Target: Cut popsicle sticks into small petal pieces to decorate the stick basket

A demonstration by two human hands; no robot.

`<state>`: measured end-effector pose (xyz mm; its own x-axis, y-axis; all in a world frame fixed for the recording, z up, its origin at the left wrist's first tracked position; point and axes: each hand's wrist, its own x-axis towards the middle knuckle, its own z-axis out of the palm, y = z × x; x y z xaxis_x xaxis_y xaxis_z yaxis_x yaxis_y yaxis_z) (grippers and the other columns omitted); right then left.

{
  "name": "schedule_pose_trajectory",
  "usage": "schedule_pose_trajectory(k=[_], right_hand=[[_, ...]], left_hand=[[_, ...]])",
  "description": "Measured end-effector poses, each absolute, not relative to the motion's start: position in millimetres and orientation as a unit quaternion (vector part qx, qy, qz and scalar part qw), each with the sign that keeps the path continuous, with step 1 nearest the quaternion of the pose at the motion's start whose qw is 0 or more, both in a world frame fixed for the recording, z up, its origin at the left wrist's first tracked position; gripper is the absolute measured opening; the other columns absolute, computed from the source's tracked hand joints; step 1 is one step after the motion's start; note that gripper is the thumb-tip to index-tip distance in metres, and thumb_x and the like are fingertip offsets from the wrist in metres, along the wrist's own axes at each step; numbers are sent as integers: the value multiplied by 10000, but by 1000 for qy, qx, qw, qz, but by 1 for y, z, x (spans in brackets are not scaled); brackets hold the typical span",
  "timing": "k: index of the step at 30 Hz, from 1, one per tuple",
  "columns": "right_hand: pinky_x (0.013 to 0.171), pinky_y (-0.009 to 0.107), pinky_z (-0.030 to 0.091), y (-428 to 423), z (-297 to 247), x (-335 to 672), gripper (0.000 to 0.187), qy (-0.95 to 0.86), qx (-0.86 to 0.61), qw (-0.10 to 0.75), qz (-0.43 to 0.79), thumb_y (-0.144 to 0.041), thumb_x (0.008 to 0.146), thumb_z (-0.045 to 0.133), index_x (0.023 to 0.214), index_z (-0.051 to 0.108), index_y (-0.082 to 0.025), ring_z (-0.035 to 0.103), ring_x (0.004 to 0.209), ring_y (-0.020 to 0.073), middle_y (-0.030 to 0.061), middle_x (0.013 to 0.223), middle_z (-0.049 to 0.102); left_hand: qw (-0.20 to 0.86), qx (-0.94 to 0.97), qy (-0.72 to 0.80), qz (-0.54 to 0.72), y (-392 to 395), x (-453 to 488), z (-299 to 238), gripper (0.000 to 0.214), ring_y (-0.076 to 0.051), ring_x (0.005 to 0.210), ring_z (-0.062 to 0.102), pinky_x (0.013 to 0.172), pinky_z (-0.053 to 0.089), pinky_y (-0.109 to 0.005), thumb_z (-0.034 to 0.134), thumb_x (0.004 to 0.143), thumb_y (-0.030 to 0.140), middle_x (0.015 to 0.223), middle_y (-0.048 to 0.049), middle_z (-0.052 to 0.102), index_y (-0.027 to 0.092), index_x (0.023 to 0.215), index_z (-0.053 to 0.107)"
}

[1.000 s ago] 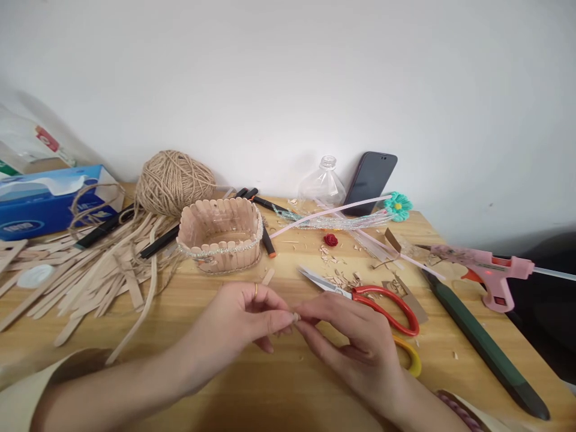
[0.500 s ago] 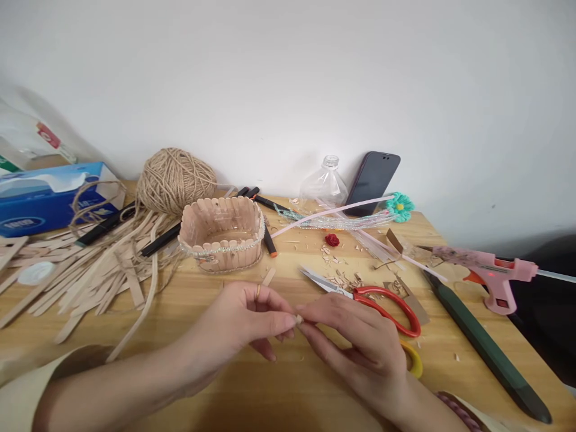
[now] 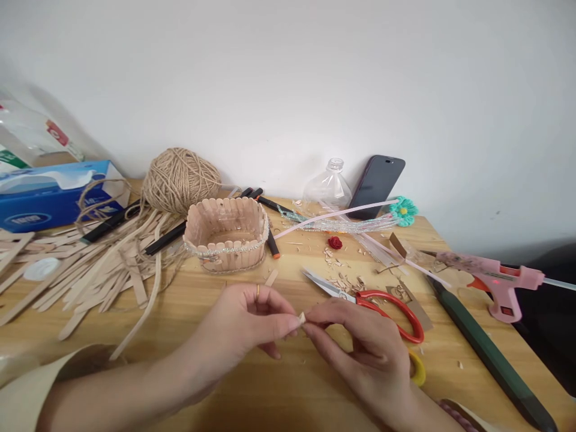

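Observation:
My left hand (image 3: 256, 315) pinches a small pale piece (image 3: 302, 317), perhaps a wood chip, between thumb and forefinger. My right hand (image 3: 360, 351) meets it from the other side, thumb and forefinger closed at its edge. Most of the piece is covered by fingertips, so its exact kind is hard to make out. Just beyond the right hand lie red-handled scissors (image 3: 391, 297), blades pointing left. A yellow handle (image 3: 417, 368) shows partly beneath that hand. Behind the left hand stands a small basket made of craft sticks (image 3: 231, 259), with a silvery trim round it.
Loose craft sticks (image 3: 105, 282), a twine ball (image 3: 180, 180) and a blue tissue box (image 3: 49, 201) fill the left. Rearward are a cut bottle (image 3: 330, 186), a phone (image 3: 377, 186) and a red rose (image 3: 335, 242). A pink glue gun (image 3: 504, 288) and a dark green tool (image 3: 490, 348) lie right.
The view has shifted slightly, so everything sits a little further right. A bit more of the pale piece shows between my fingertips; both hands stay together.

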<state>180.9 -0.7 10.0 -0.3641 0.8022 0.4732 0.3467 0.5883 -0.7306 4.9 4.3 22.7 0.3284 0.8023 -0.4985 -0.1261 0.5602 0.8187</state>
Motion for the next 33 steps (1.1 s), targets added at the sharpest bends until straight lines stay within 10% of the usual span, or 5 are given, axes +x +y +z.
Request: schedule_pose_trajectory(k=[33], right_hand=[[581,172,522,2,4,180,150,-708,-402,428,392,-97,758,676,815,697,-234,652,609,109,-26,705,720]], left_hand=[[664,432,529,304,2,5,22,132,-120,616,486,597,436,-256,633,640,295,643,24,586,167,674,633]])
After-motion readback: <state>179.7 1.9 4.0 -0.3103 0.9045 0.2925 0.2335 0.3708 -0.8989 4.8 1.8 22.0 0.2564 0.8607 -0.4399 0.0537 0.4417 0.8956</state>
